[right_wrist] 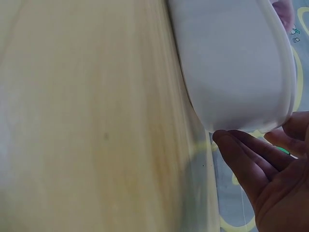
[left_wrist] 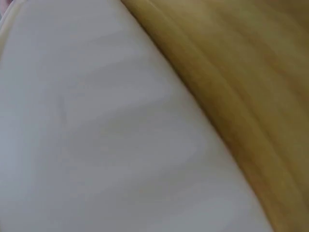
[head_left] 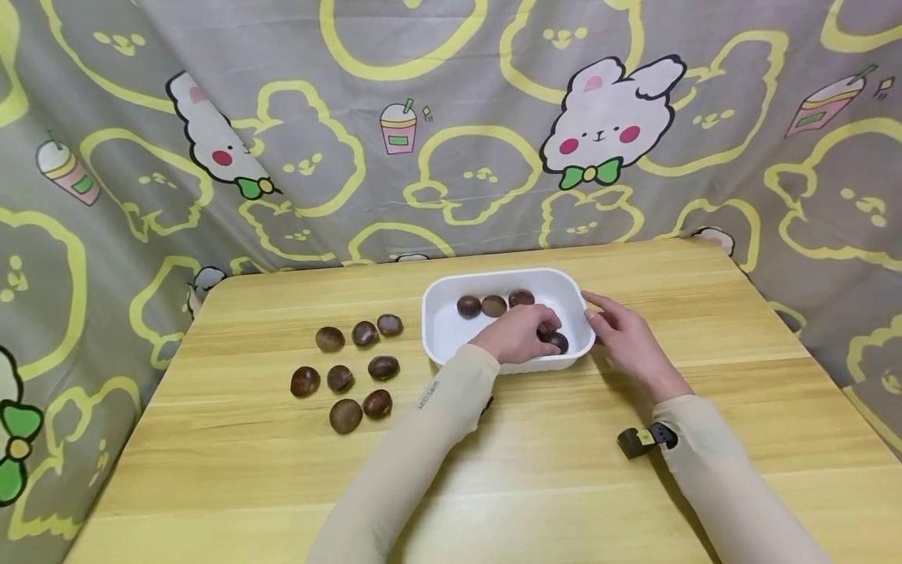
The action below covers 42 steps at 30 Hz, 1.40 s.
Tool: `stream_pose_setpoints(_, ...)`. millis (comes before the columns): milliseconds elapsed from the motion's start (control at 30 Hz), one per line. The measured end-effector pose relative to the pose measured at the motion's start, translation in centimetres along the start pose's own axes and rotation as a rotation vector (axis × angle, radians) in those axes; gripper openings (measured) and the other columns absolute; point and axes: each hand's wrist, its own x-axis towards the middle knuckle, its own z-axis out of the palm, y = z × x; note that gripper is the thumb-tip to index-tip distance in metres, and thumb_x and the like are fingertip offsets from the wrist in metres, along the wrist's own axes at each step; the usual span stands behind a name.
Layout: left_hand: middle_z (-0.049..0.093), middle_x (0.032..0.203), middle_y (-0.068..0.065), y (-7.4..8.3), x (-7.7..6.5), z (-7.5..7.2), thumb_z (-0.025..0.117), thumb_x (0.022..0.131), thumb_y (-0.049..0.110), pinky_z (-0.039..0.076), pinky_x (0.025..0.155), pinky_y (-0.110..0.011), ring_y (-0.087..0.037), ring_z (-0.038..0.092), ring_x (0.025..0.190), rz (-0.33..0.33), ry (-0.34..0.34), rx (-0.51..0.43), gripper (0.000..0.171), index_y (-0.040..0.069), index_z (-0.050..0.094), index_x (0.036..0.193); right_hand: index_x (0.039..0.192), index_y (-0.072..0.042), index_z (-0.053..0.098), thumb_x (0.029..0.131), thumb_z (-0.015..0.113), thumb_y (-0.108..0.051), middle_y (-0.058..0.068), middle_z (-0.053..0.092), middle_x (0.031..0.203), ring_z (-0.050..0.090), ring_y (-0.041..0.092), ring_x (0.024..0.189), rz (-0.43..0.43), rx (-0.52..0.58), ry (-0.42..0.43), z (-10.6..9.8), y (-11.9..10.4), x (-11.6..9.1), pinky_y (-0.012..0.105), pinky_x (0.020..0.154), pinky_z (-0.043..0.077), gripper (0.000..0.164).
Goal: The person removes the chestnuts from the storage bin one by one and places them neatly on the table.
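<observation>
A white tray [head_left: 451,345] stands on the table, with three chestnuts [head_left: 468,306] in a row along its far side. My left hand [head_left: 520,333] reaches over the near rim into the right part of the tray. Its fingers and thumb are curled round a chestnut [head_left: 556,342], partly hidden by the hand. At the tray's right end my right hand [head_left: 627,341] rests against the outside wall, its fingers fairly straight; the right wrist view shows these fingertips [right_wrist: 221,135] touching the wall. Only the tray's side [left_wrist: 106,116] and table show in the left wrist view.
Several chestnuts [head_left: 340,379] lie loosely grouped on the wooden table [head_left: 232,470], left of the tray. A grey patterned curtain [head_left: 472,102] hangs behind and beside the table. A dark wrist camera [head_left: 637,441] sits under my right sleeve.
</observation>
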Motion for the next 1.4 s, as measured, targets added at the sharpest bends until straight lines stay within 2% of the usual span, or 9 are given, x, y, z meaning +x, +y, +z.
stream_pose_setpoints(133,0.067,0.104,0.003,0.3,0.3,0.0,0.074,0.090,0.021,0.042,0.082,-0.012,-0.005,0.059,0.094,0.005,-0.028,0.006,0.029,0.007,0.068,0.115,0.149,-0.002,0.040,0.106,0.045,-0.025,0.031,0.060,0.121,0.061,0.037,0.108,-0.006,0.008,0.005,0.1,0.0,0.0,0.026,0.083,0.053,0.048)
stream_pose_setpoints(267,0.067,0.102,0.004,0.2,0.5,0.1,0.075,0.090,0.020,0.042,0.081,-0.012,-0.004,0.058,0.092,0.000,-0.033,0.007,0.027,0.008,0.069,0.113,0.149,-0.003,0.040,0.106,0.046,-0.026,0.030,0.061,0.121,0.062,0.036,0.107,-0.005,0.008,0.006,0.1,-0.1,0.0,0.027,0.083,0.054,0.048)
stream_pose_setpoints(500,0.069,0.104,0.004,-0.1,0.9,0.4,0.074,0.090,0.016,0.041,0.080,-0.011,-0.004,0.059,0.090,0.031,-0.045,0.049,0.026,0.010,0.070,0.115,0.149,-0.004,0.039,0.106,0.045,-0.026,0.031,0.060,0.122,0.062,0.037,0.108,0.001,-0.006,0.006,-0.1,-0.1,-0.1,0.035,0.087,0.053,0.049)
stream_pose_setpoints(633,0.068,0.103,0.005,-0.1,1.1,0.4,0.073,0.090,0.014,0.041,0.080,-0.011,-0.003,0.058,0.090,0.059,-0.060,0.067,0.023,0.010,0.072,0.113,0.149,-0.002,0.040,0.106,0.045,-0.025,0.031,0.061,0.120,0.062,0.037,0.106,-0.008,-0.007,0.016,0.0,-0.1,-0.1,0.030,0.085,0.054,0.048)
stream_pose_setpoints(800,0.069,0.104,0.005,0.0,1.2,0.4,0.072,0.091,0.014,0.040,0.082,-0.010,-0.001,0.058,0.091,0.072,-0.094,0.066,0.022,0.010,0.072,0.113,0.146,0.001,0.043,0.106,0.046,-0.021,0.031,0.062,0.117,0.063,0.034,0.104,-0.024,-0.011,0.036,0.2,0.0,0.0,0.024,0.081,0.054,0.046)
stream_pose_setpoints(1167,0.069,0.106,0.004,-0.2,1.0,0.4,0.073,0.091,0.014,0.040,0.085,-0.010,-0.003,0.059,0.096,0.075,-0.088,0.056,0.021,0.010,0.073,0.111,0.147,0.000,0.040,0.106,0.045,-0.022,0.032,0.060,0.119,0.062,0.039,0.108,-0.019,-0.013,0.022,0.3,-0.4,-0.2,0.031,0.086,0.054,0.047)
stream_pose_setpoints(1400,0.069,0.108,0.004,-0.2,1.1,0.5,0.073,0.091,0.013,0.039,0.085,-0.009,-0.002,0.060,0.096,0.077,-0.095,0.023,0.023,0.010,0.072,0.113,0.148,0.000,0.041,0.106,0.045,-0.022,0.032,0.060,0.120,0.061,0.038,0.108,-0.014,-0.003,0.021,0.2,-0.3,-0.2,0.027,0.084,0.053,0.047)
